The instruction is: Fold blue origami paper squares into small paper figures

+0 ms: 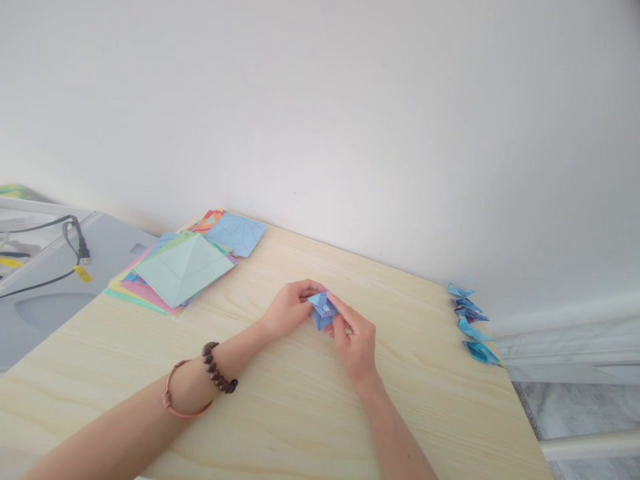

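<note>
Here, just below frame centre: one blue folded paper (323,312), which the left hand (290,310) and right hand (357,340) are narrowly pinching from opposite sides, presumably keeping its folds steady.

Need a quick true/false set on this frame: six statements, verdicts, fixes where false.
1. The left hand and right hand share a grip on the blue folded paper. True.
2. The paper stack lies on the table, left of both hands. True.
3. Both wrists are bare. False: a bead bracelet is worn on the left.
4. Small folded pieces sit near the table's right edge. True.
5. No cable is in view. False: a black cable shows at far left.
6. The stack's uppermost paper is red. False: pale green.
</note>
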The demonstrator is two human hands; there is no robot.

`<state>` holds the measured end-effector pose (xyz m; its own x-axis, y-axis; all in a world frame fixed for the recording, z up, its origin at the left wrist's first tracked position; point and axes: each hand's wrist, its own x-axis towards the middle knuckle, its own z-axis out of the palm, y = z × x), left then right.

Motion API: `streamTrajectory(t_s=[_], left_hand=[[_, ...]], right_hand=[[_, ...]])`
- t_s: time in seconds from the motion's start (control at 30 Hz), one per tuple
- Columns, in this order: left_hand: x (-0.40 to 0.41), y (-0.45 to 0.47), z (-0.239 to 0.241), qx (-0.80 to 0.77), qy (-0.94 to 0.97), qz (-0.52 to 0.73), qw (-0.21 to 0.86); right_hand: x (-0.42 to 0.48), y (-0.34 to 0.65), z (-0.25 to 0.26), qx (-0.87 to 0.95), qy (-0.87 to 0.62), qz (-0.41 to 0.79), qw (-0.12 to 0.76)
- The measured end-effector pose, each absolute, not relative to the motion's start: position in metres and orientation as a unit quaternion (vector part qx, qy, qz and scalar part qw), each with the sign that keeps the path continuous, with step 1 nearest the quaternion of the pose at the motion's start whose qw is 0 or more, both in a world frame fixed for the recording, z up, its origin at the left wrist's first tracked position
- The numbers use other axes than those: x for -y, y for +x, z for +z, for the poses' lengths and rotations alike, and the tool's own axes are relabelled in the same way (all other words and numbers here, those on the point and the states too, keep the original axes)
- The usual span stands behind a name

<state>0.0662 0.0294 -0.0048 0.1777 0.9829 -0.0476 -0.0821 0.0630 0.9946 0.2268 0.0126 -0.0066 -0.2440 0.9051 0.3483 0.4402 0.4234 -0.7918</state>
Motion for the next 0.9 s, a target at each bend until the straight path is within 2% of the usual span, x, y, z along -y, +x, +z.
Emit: streamTrajectory(t_s=[0.2, 0.47, 0.67, 0.9], left_hand=[[-0.030, 0.057, 0.001, -0.380, 0.442, 0.411, 0.701], [-0.032, 0.050, 0.003, -0.274, 0.345, 0.408, 0.800], [-0.032, 0.052, 0.000, -0.303, 0.357, 0.423, 0.776], [-0.034, 0.054, -0.006, -0.358, 0.395, 0.441, 0.722]], right_hand=[[-0.014, 0.230, -0.009, 0.741, -0.458, 0.265, 0.413], [-0.017, 0.236, -0.010, 0.742, -0.454, 0.263, 0.417], [-0.016, 0.233, -0.007, 0.735, -0.437, 0.301, 0.423], [-0.013, 0.231, -0.002, 0.678, -0.435, 0.415, 0.422]])
